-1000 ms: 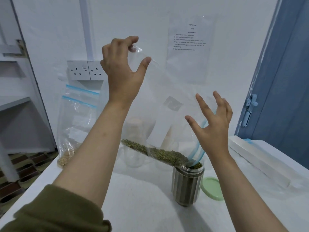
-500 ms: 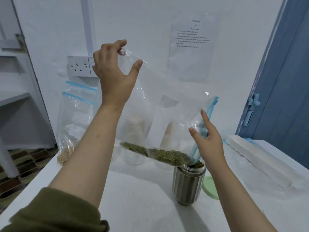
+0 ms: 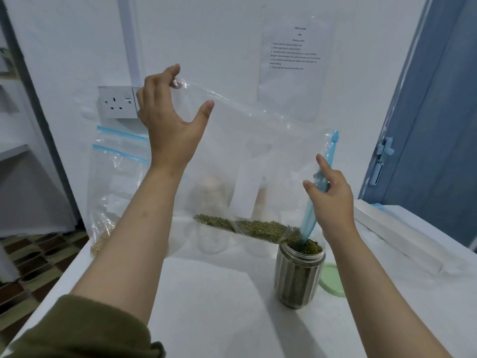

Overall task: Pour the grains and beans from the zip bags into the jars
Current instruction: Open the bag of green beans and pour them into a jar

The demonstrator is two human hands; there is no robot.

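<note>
Since half a second ago the left hand (image 3: 167, 117) has lifted the bag's closed corner a little, and the right hand (image 3: 329, 192) has closed in on the blue zip edge. The left hand pinches that top corner of the clear zip bag (image 3: 258, 151); the right hand grips the bag by its open zip strip, guiding the mouth into the jar (image 3: 299, 272) on the tabletop (image 3: 211, 306). Green beans (image 3: 260, 228) lie along the bag's low edge — some already fill the jar near its rim. The pour is under way but likely near its end. Next, the person probably needs to raise the left corner higher — slowly, since the jar looks almost full.
</note>
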